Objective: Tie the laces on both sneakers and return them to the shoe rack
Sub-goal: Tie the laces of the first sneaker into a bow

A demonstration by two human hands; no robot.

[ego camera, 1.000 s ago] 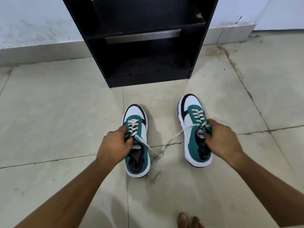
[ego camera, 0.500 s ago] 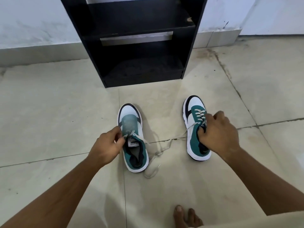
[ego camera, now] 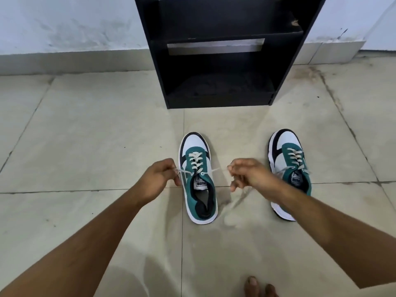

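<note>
Two teal, white and black sneakers stand on the tiled floor, toes pointing at the black shoe rack (ego camera: 222, 97). The left sneaker (ego camera: 198, 181) sits between my hands. My left hand (ego camera: 159, 179) pinches its left lace end, and my right hand (ego camera: 248, 175) pinches its right lace end (ego camera: 216, 169), both laces pulled sideways and taut. The right sneaker (ego camera: 289, 168) stands to the right, partly hidden by my right wrist, its laces loose at the top.
The rack's bottom shelf (ego camera: 222, 86) holds nothing, and it stands against a white wall (ego camera: 70, 24). My bare toes (ego camera: 260, 286) show at the bottom edge. Open floor tiles (ego camera: 85, 136) lie left and right.
My right hand has left the right sneaker and moved left to take the left sneaker's right lace. My left hand now pulls the other lace outward. The view shifted left.
</note>
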